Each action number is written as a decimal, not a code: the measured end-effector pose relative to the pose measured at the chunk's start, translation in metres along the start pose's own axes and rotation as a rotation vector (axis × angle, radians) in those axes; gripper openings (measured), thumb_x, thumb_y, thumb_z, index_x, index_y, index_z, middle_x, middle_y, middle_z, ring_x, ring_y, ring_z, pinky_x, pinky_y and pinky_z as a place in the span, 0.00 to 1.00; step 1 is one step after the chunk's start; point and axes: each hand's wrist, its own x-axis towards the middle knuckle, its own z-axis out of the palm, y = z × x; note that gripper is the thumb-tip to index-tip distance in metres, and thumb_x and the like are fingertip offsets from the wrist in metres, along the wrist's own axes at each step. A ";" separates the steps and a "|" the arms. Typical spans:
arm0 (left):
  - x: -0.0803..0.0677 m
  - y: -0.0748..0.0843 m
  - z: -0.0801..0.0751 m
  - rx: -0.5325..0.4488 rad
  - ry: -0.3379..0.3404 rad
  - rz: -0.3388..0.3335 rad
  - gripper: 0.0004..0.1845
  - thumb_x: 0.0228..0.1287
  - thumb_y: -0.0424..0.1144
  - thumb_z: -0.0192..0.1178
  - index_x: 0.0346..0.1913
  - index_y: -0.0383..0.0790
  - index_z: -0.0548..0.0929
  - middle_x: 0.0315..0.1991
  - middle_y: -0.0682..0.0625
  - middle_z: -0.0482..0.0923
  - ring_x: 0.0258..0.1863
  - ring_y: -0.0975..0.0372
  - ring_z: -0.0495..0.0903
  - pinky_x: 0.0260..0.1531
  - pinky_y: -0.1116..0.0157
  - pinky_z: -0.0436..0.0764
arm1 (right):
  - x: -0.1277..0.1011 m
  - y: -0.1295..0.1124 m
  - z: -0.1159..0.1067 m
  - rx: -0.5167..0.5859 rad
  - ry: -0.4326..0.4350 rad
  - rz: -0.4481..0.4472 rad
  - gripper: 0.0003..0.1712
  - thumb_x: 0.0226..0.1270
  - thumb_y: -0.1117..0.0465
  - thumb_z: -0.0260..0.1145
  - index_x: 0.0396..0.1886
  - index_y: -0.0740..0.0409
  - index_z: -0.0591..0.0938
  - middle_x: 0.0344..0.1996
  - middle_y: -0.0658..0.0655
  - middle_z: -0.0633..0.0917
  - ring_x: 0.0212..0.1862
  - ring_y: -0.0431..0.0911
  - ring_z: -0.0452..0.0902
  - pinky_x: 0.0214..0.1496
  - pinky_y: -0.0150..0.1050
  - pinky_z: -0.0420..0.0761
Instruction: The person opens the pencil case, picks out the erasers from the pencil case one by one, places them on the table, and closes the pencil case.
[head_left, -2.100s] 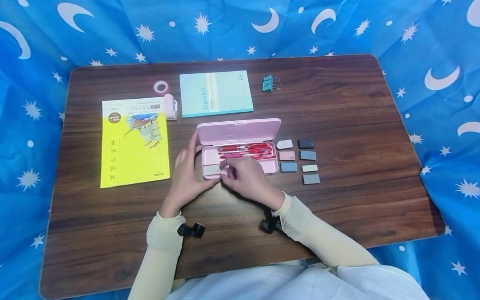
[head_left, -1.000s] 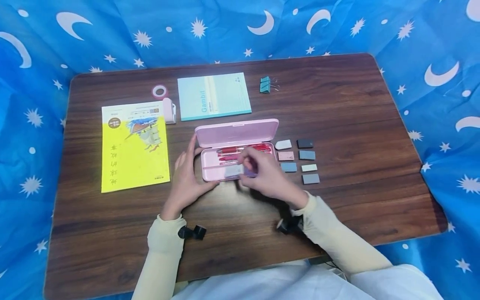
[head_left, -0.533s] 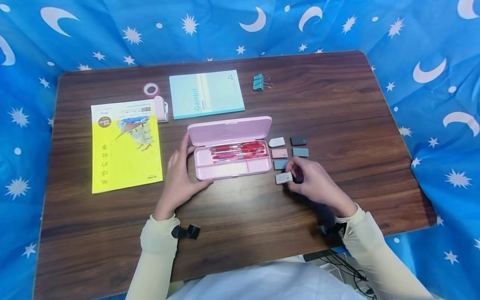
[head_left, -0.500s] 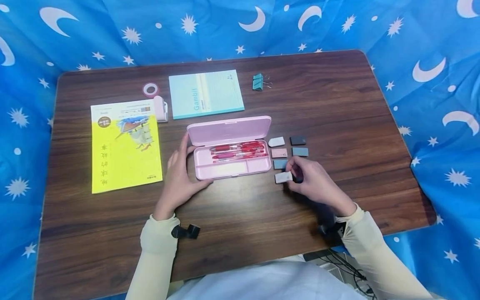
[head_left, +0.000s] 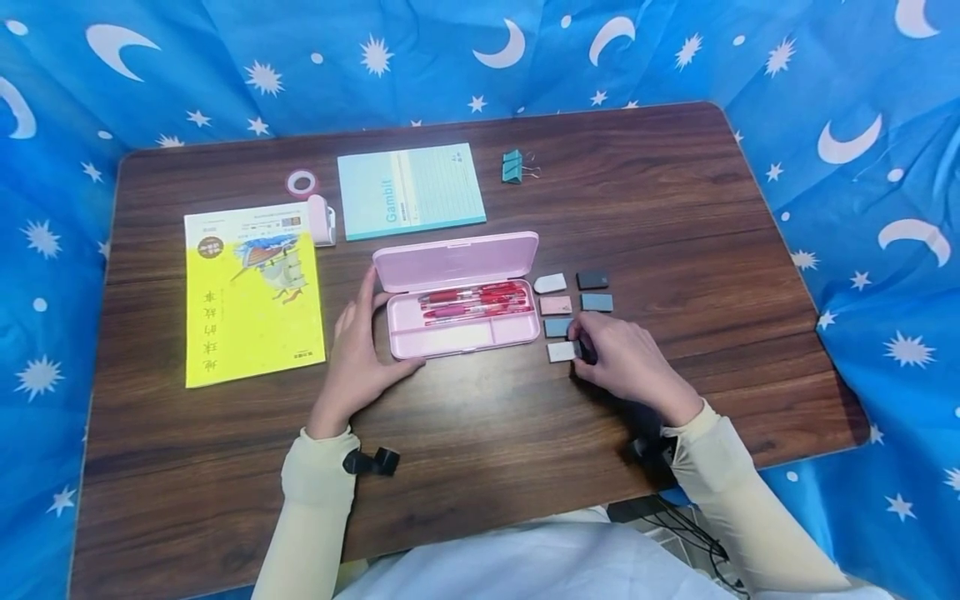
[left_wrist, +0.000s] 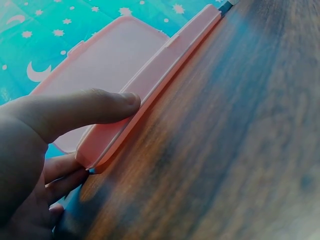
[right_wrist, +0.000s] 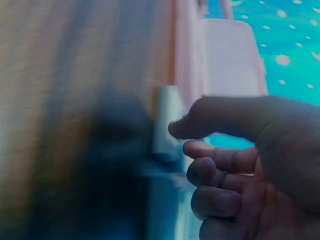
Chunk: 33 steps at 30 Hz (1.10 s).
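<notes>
A pink pencil case (head_left: 480,337) lies open mid-table with its lid (head_left: 456,260) up and red pens (head_left: 472,301) in the back tray. My left hand (head_left: 358,350) grips the case's left end, thumb along the front edge; the left wrist view shows the thumb (left_wrist: 75,112) pressed on the case (left_wrist: 145,85). My right hand (head_left: 618,360) is right of the case and pinches a pale grey eraser (head_left: 561,351) that touches the table. The blurred right wrist view shows the thumb (right_wrist: 220,117) at that eraser (right_wrist: 167,120).
Other erasers lie in rows right of the case: white (head_left: 550,283), dark (head_left: 592,280), pink (head_left: 556,305), grey-blue (head_left: 596,302), blue (head_left: 557,327). A yellow book (head_left: 253,296), teal notebook (head_left: 410,192), tape roll (head_left: 302,182) and binder clips (head_left: 513,167) lie further off. Blue cloth surrounds the table (head_left: 712,250).
My right hand lifted the pale grey eraser out of the case's front tray, carried it right and brought it down beside the eraser rows. The left hand stayed on the case.
</notes>
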 end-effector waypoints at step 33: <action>-0.011 0.012 -0.002 -0.147 0.107 0.062 0.21 0.56 0.43 0.76 0.52 0.51 0.83 0.65 0.50 0.77 0.68 0.56 0.69 0.71 0.47 0.56 | 0.066 -0.024 0.016 0.357 0.162 -0.275 0.15 0.60 0.54 0.77 0.33 0.50 0.76 0.66 0.60 0.78 0.74 0.57 0.62 0.76 0.68 0.45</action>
